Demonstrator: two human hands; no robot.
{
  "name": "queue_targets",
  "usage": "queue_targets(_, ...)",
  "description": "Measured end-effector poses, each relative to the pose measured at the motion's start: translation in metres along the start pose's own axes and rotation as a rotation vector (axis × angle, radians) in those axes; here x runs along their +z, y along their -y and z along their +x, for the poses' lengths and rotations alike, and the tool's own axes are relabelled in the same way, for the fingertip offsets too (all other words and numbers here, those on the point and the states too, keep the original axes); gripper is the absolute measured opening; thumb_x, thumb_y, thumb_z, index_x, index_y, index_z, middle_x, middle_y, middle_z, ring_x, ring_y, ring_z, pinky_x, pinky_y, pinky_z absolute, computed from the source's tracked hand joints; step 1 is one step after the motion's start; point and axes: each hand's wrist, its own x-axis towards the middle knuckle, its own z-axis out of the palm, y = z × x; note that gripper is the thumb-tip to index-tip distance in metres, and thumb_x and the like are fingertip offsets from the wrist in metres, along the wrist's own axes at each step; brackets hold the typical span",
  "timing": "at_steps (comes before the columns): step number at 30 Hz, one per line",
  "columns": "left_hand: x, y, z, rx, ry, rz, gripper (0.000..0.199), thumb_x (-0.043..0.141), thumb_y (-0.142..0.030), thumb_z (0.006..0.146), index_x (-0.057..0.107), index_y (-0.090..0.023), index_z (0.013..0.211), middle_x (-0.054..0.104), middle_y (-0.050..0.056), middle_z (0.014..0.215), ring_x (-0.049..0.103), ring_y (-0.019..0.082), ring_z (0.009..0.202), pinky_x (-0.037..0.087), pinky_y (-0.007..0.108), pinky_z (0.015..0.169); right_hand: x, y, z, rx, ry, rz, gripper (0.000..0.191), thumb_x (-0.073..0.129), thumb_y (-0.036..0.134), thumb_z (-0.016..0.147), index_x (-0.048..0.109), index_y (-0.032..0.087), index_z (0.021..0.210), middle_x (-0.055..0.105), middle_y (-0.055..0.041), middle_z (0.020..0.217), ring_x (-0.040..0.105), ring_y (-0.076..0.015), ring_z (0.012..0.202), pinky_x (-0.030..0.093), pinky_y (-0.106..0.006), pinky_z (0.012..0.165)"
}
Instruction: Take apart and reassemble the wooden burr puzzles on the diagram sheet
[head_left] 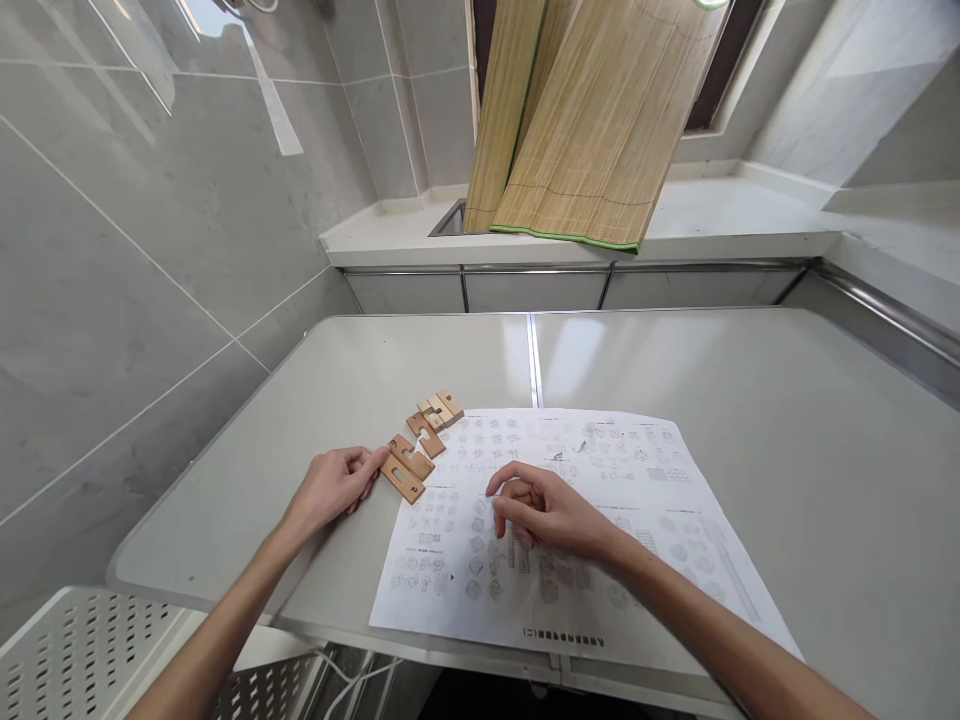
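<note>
My left hand (341, 483) rests at the left edge of a row of flat wooden puzzle pieces. Its thumb and fingers are closed on the end of the nearest one, a brown slotted puzzle piece (413, 490). Beyond it lie a notched brown piece (421, 468), another notched brown piece (433, 446) and some paler wooden pieces (448, 408) placed close together. Above the printed sheet (525, 625) hovers my right hand (536, 508), fingers loosely curled, a gap between thumb and forefinger, and nothing held. Small diagrams cover the sheet.
The pieces and sheet lie on a pale grey table (375, 350). Behind it runs a white counter (720, 215) with a bamboo mat (585, 130) hanging over its edge. A perforated white plastic rack (75, 640) and white cables (349, 685) are at the lower left.
</note>
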Motion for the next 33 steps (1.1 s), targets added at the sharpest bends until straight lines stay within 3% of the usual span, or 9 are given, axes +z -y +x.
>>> queue_targets(3,0.004,0.007,0.005,0.053,-0.146,-0.039,0.061,0.049,-0.072,0.094,0.047,-0.022,0.061,0.043,-0.005,0.049,0.037,0.013,0.05,0.03,0.027,0.055,0.0,-0.003,0.001,-0.005,0.008,-0.001,0.033,0.066,0.053,0.101,0.066,0.022,0.109,0.078,-0.0042,0.083,0.056,-0.0123,0.053,0.045,-0.027,0.054)
queue_targets(6,0.007,0.014,0.009,0.082,-0.203,-0.116,0.054,0.05,-0.066,0.098,0.051,-0.021,0.067,0.043,-0.006,0.054,0.036,0.012,0.055,0.031,0.026,0.058,0.0,-0.005,0.002,-0.009,0.012,-0.006,0.031,0.066,0.053,0.101,0.066,0.022,0.108,0.078,-0.0042,0.082,0.056,-0.0121,0.053,0.045,-0.026,0.053)
queue_targets(12,0.016,0.013,0.01,0.149,-0.291,-0.137,0.042,0.053,-0.059,0.1,0.064,-0.021,0.085,0.055,-0.003,0.068,0.047,0.015,0.064,0.04,0.028,0.066,0.0,-0.004,0.002,0.001,0.005,-0.004,0.03,0.066,0.052,0.102,0.066,0.021,0.106,0.078,-0.0044,0.082,0.056,-0.0118,0.053,0.044,-0.026,0.053)
queue_targets(15,0.024,0.01,0.006,0.264,-0.324,-0.076,0.04,0.06,-0.06,0.096,0.065,-0.021,0.101,0.068,0.005,0.098,0.062,0.022,0.089,0.051,0.034,0.082,0.0,-0.004,0.002,0.006,0.0,0.0,0.031,0.067,0.051,0.102,0.066,0.021,0.106,0.078,-0.0043,0.082,0.055,-0.0115,0.053,0.044,-0.026,0.052)
queue_targets(18,0.036,0.009,-0.003,0.379,-0.282,-0.014,0.063,0.07,-0.065,0.09,0.056,-0.022,0.134,0.057,0.016,0.145,0.056,0.035,0.133,0.051,0.05,0.106,0.0,-0.004,0.002,0.011,0.005,0.013,0.03,0.067,0.051,0.102,0.066,0.021,0.106,0.077,-0.0042,0.082,0.055,-0.0112,0.053,0.044,-0.025,0.052)
queue_targets(21,0.051,0.008,-0.014,0.404,-0.229,0.033,0.094,0.076,-0.066,0.086,0.032,-0.026,0.159,0.033,0.021,0.168,0.037,0.043,0.154,0.044,0.062,0.117,0.0,-0.004,0.002,0.011,0.005,0.012,0.03,0.067,0.05,0.102,0.066,0.021,0.106,0.077,-0.0042,0.081,0.055,-0.0108,0.053,0.044,-0.024,0.052)
queue_targets(25,0.067,0.005,-0.02,0.337,-0.19,0.052,0.108,0.074,-0.069,0.088,0.012,-0.029,0.166,0.015,0.021,0.176,0.024,0.046,0.161,0.038,0.068,0.122,0.0,-0.003,0.002,0.012,0.009,0.004,0.029,0.067,0.049,0.102,0.067,0.02,0.106,0.077,-0.0042,0.081,0.055,-0.0101,0.052,0.045,-0.024,0.053)
queue_targets(29,0.069,0.004,-0.012,0.332,-0.193,0.024,0.097,0.066,-0.066,0.095,0.011,-0.03,0.166,0.02,0.019,0.176,0.026,0.043,0.161,0.034,0.066,0.126,0.0,-0.002,0.002,0.011,0.011,0.013,0.03,0.068,0.049,0.102,0.067,0.02,0.106,0.077,-0.0043,0.081,0.055,-0.0104,0.053,0.045,-0.024,0.053)
queue_targets(33,0.06,0.004,-0.001,0.375,-0.136,-0.023,0.093,0.067,-0.063,0.096,0.012,-0.032,0.164,0.021,0.018,0.175,0.033,0.042,0.159,0.04,0.061,0.123,0.0,-0.001,0.002,0.016,0.01,0.011,0.029,0.068,0.049,0.102,0.067,0.02,0.106,0.078,-0.0045,0.082,0.056,-0.0107,0.053,0.046,-0.024,0.053)
